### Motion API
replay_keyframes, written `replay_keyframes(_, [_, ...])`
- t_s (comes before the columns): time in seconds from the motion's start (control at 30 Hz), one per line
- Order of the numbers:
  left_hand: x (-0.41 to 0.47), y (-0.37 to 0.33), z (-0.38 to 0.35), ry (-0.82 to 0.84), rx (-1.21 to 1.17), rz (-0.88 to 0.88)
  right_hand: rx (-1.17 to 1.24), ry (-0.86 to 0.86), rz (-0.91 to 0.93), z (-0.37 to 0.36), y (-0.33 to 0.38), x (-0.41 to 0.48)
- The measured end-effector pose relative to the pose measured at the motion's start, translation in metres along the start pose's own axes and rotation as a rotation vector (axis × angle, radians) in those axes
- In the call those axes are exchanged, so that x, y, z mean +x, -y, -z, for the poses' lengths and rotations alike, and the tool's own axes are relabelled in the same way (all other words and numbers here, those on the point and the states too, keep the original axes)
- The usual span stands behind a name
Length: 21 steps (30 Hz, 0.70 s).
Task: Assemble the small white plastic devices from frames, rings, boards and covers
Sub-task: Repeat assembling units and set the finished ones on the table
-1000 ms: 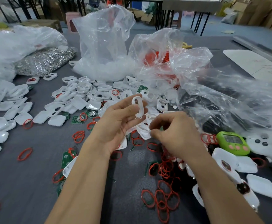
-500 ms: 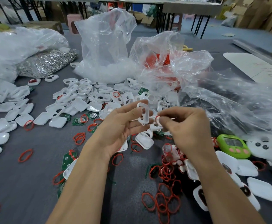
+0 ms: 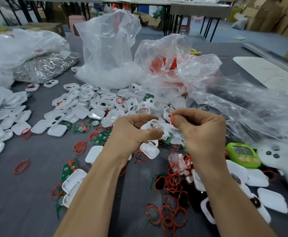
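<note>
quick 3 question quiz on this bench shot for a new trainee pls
1. What does the right hand pinch? A) a green board B) a red ring C) a white cover
2. True or false: the left hand holds a white frame.
3. Fill in: the green timer lies on the table to the ____ of the right hand.
Key: 1 B; 2 true; 3 right
</note>
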<state>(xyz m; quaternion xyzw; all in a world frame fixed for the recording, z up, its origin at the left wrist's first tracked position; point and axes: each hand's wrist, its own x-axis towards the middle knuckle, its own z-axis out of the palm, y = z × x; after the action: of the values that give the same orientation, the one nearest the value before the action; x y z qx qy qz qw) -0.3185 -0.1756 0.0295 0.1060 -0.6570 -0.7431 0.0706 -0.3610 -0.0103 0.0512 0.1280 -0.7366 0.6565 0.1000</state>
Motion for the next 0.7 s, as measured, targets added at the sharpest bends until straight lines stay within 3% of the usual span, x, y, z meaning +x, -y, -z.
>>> replay_keyframes(0.1, [0.0, 0.003, -0.005, -0.049, 0.09, -0.048, -0.069, 0.025, 0.058, -0.003, 0.0, -0.004])
replay_keyframes(0.37, [-0.003, 0.001, -0.014, 0.112, 0.035, 0.011, -0.394, -0.018, 0.155, -0.009, -0.007, -0.008])
replay_keyframes(0.7, [-0.002, 0.005, -0.02, -0.002, -0.018, 0.044, -0.523, 0.03, 0.202, -0.01, -0.011, -0.009])
